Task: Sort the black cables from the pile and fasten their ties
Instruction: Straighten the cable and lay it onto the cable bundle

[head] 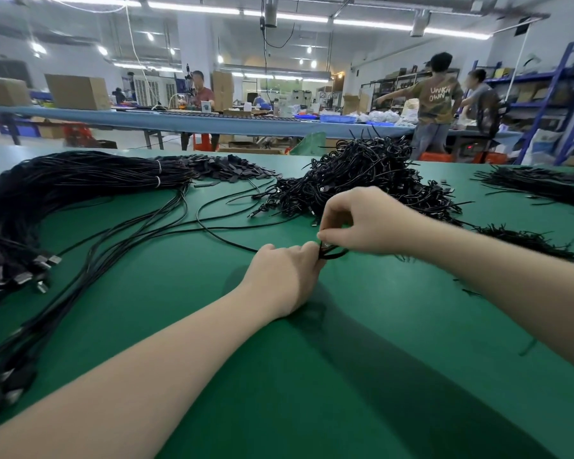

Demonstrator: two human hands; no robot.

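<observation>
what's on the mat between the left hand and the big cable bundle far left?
Head view: loose black cables cross the green mat between the left hand and the bundle.

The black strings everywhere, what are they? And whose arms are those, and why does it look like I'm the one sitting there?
It looks that way because the camera is worn on a person's head, looking down at their own hands. No machine here, just two bare arms.

The strings are black cables. The big tangled heap in the middle of the green table is coiled cables. On the left lies a long thick bundle of straight cables with metal plugs at the ends. On the right are loose black ties.

The left hand and right hand meet in the middle, pinching one small cable loop between their fingertips, probably fastening its tie.

Far behind, other people work at a long blue table.
</observation>
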